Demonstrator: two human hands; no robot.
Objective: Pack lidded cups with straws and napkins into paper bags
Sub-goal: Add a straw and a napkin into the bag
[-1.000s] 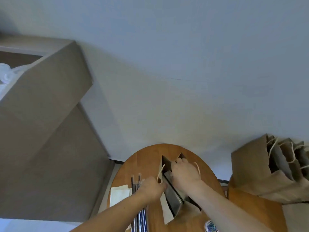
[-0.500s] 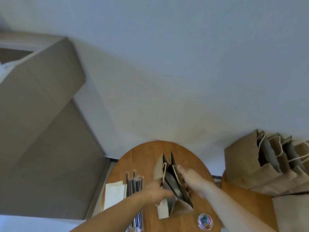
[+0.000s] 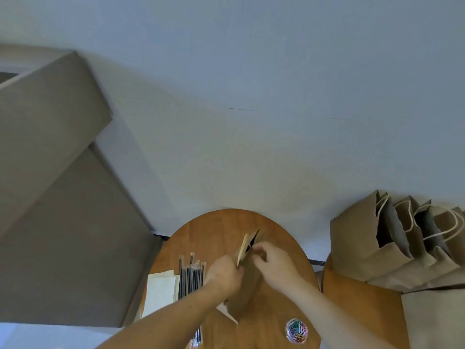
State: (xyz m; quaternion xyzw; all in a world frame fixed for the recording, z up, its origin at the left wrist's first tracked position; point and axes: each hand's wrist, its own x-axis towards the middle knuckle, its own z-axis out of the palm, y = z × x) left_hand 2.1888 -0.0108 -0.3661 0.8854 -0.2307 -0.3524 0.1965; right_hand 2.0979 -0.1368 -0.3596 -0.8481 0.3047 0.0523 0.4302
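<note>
A brown paper bag (image 3: 242, 290) stands on the round wooden table (image 3: 221, 227), its mouth pressed almost flat. My left hand (image 3: 224, 275) grips the bag's top edge from the left. My right hand (image 3: 273, 263) pinches the top edge from the right, fingers curled at the rim. What is inside the bag is hidden. Black wrapped straws (image 3: 191, 275) lie in a bundle left of my left hand, beside a stack of pale napkins (image 3: 161, 290). No cup shows.
Several brown handled paper bags (image 3: 392, 243) stand open on a second wooden table (image 3: 357, 303) at the right. A clear tub of coloured paper clips (image 3: 296, 330) sits near the round table's front. A grey cabinet (image 3: 50, 197) fills the left side.
The bag's mouth, wide open a second ago, has been squeezed nearly flat between both hands. My right hand came out of the opening and now pinches the rim.
</note>
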